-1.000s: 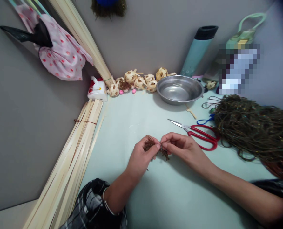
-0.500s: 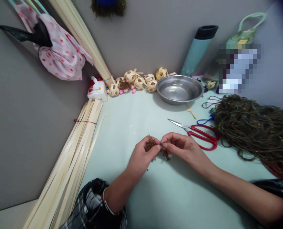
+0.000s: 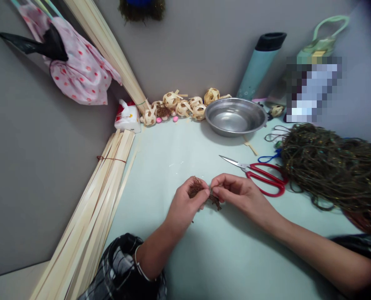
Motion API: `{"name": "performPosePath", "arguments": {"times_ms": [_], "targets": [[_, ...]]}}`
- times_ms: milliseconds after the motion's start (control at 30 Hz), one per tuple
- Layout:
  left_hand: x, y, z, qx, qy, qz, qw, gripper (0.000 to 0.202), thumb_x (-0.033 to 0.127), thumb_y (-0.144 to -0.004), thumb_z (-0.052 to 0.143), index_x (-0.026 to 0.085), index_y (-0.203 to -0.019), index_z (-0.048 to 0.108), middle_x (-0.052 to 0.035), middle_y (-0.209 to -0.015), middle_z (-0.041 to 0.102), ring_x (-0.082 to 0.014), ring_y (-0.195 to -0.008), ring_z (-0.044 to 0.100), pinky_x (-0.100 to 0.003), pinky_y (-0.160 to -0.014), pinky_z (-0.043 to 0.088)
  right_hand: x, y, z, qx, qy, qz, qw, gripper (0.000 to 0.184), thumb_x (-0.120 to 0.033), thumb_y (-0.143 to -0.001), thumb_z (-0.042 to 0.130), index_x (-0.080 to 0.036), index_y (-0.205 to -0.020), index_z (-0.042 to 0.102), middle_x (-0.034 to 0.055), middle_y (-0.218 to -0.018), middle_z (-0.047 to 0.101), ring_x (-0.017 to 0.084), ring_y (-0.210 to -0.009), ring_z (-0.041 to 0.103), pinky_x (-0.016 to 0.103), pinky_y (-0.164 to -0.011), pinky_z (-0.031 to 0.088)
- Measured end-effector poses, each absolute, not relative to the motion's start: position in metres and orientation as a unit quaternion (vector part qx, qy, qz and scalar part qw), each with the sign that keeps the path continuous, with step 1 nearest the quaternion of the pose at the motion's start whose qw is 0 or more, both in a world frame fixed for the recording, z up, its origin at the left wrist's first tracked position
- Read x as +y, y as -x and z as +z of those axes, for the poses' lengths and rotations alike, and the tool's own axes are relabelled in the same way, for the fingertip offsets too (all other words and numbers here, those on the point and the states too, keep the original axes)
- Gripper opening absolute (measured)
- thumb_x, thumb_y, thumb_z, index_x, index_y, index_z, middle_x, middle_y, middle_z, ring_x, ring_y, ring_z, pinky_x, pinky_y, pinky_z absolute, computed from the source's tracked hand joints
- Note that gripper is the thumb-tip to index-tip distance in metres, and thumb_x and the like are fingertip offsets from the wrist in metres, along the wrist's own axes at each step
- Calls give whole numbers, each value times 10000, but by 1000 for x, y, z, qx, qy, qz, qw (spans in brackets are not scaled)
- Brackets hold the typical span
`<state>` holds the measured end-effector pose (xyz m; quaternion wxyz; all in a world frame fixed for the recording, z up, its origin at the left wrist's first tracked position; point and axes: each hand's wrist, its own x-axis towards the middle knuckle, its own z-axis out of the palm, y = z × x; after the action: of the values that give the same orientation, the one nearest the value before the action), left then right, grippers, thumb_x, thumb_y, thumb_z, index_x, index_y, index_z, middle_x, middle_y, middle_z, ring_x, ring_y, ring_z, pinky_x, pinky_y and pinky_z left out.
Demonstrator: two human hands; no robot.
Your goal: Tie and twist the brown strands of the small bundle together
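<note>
- Left hand [image 3: 185, 204]: fingers curled, thumb and forefinger pinched on a small brown fibre tuft [image 3: 197, 188].
- Right hand [image 3: 235, 192]: fingertips closed on the same tuft, touching the left fingertips.
- Tuft position: between both hands, just above the pale table [image 3: 222, 250]; loose strands hang below the pinch.
- Red-handled scissors [image 3: 260, 177]: flat on the table, just beyond the right hand.
- Cord pile [image 3: 332, 166]: right of the scissors.

Soft even light, wide-angle edge distortion, corners dark.
</note>
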<state>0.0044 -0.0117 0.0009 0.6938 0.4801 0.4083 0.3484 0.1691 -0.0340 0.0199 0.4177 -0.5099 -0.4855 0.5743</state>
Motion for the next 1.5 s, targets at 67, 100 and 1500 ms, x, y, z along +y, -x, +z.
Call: {"name": "performPosePath", "arguments": {"times_ms": [67, 100, 1500], "targets": [[-12, -5, 2, 413, -486, 342, 691, 170, 318, -807, 648, 177, -835, 557, 25, -699, 512, -82, -583, 432, -241, -569, 347, -34, -169, 20, -484, 508, 578, 418, 312, -474, -805, 705, -167, -802, 648, -1, -623, 565, 123, -587, 516, 256, -564, 435], [-13, -5, 3, 416, -487, 339, 689, 172, 317, -803, 649, 175, -836, 557, 22, -702, 517, -83, -586, 432, -240, -563, 342, -34, -169, 19, -483, 507, 579, 418, 312, -472, -804, 708, -166, -805, 649, -2, -624, 565, 122, -587, 513, 255, -562, 433], [-13, -6, 0, 385, -472, 354, 709, 170, 290, -827, 663, 187, -875, 536, 18, -797, 542, -82, -670, 482, -224, -648, 407, -36, -171, 17, -472, 503, 577, 439, 288, -442, -820, 706, -165, -816, 627, -5, -640, 567, 99, -554, 475, 232, -521, 378]]}}
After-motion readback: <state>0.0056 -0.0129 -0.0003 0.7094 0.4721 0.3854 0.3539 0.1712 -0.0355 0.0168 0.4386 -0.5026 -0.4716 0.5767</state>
